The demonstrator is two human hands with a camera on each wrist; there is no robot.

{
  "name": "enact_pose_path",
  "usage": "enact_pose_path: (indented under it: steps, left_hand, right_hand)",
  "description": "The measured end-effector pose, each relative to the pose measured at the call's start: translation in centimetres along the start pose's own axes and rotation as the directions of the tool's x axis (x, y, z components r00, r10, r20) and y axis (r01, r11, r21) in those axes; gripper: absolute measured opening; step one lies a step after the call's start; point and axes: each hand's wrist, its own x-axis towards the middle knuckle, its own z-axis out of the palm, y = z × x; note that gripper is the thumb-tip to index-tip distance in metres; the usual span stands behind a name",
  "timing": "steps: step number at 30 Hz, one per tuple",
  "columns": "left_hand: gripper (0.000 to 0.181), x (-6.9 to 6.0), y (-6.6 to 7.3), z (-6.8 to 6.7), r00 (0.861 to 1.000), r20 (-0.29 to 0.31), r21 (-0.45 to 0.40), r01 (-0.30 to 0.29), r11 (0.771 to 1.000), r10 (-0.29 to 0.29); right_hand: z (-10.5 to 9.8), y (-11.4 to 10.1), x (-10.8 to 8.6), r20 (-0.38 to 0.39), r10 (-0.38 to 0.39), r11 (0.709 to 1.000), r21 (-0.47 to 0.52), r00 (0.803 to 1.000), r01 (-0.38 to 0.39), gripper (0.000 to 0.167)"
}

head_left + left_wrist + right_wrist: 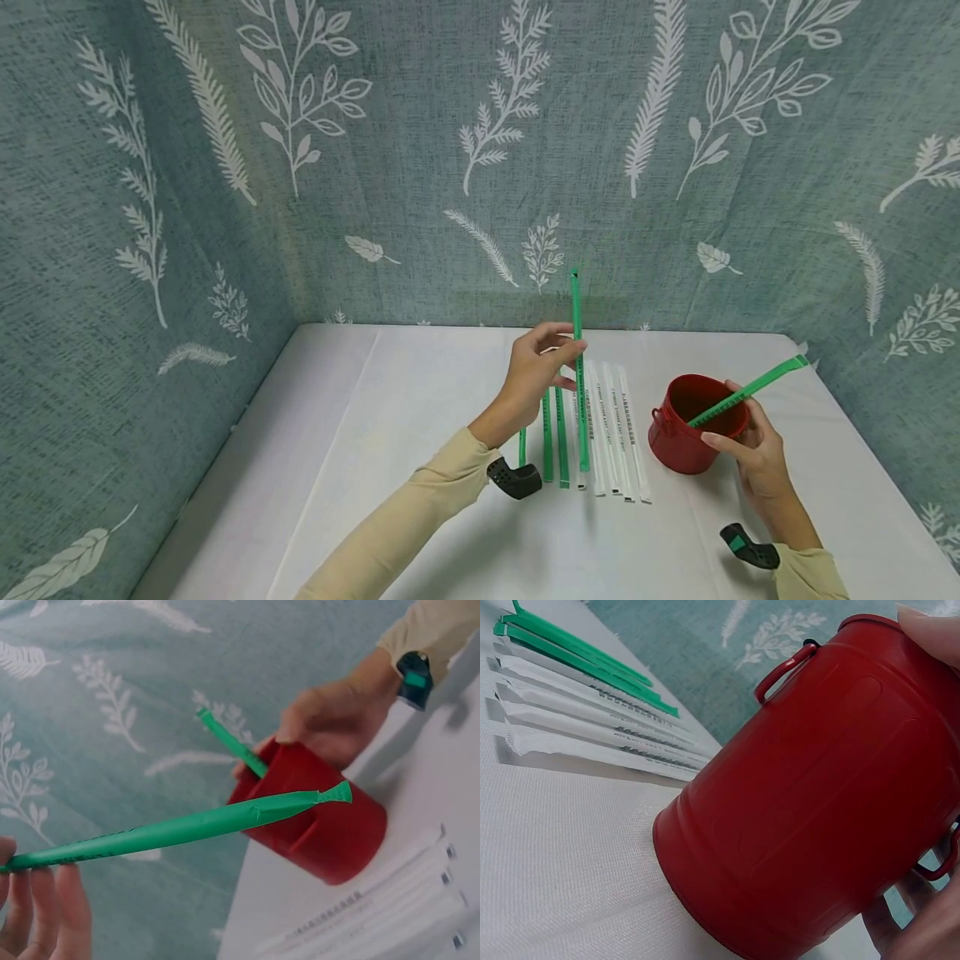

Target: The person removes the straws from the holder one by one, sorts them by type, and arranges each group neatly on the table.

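Observation:
My left hand (534,371) pinches a green paper-wrapped drinking straw (582,425) between thumb and fingers, holding it nearly upright over the row of straws. In the left wrist view the same straw stretches out from the fingertips, its crimped end in front of the red bucket (349,832). My right hand (761,462) grips that small bucket from the right, thumb near the rim and fingers around the far side. Another green wrapped straw (757,387) leans inside, its top sticking out to the right. Whether the bucket's base touches the table is hard to tell.
On the white table (390,417), left of the bucket, lie green wrapped straws (547,442) and several white wrapped straws (618,442), side by side. Leaf-patterned fabric (420,167) hangs behind and at the sides. The bucket has small side handles (780,673).

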Motion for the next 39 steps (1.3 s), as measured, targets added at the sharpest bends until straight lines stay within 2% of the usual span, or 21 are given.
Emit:
enact_pose_path:
  steps: [10, 17, 23, 32, 39]
  left_hand:
    - [0.034, -0.2, -1.3, -2.2, 0.996, -0.050, 0.035, 0.077, 0.996, -0.075]
    - [0.036, -0.2, -2.1, -3.6, 0.984, -0.090, 0.057, 0.162, 0.985, -0.157]
    - [0.037, -0.2, -2.8, -4.8, 0.975, -0.106, 0.086, 0.206, 0.975, -0.197]
    - [0.041, -0.3, -3.5, -6.2, 0.965, -0.122, 0.089, 0.243, 0.966, -0.232]
    - [0.037, -0.2, -4.2, -7.2, 0.962, -0.149, 0.101, 0.244, 0.965, -0.228]
  right_hand:
    - [0.0, 0.1, 0.0, -0.004, -0.003, 1.000, 0.008, 1.000, 0.003, 0.075]
    - [0.0, 0.1, 0.0, -0.006, -0.008, 1.000, 0.003, 1.000, 0.008, 0.075]
    - [0.0, 0.0, 0.0, -0.010, 0.000, 1.000, -0.004, 1.000, 0.000, 0.075]
    - [0.0, 0.0, 0.0, -0.010, -0.003, 1.000, -0.010, 1.000, 0.003, 0.075]
    - [0.1, 0.0, -0.1, -0.010, -0.003, 1.000, -0.011, 1.000, 0.003, 0.075]
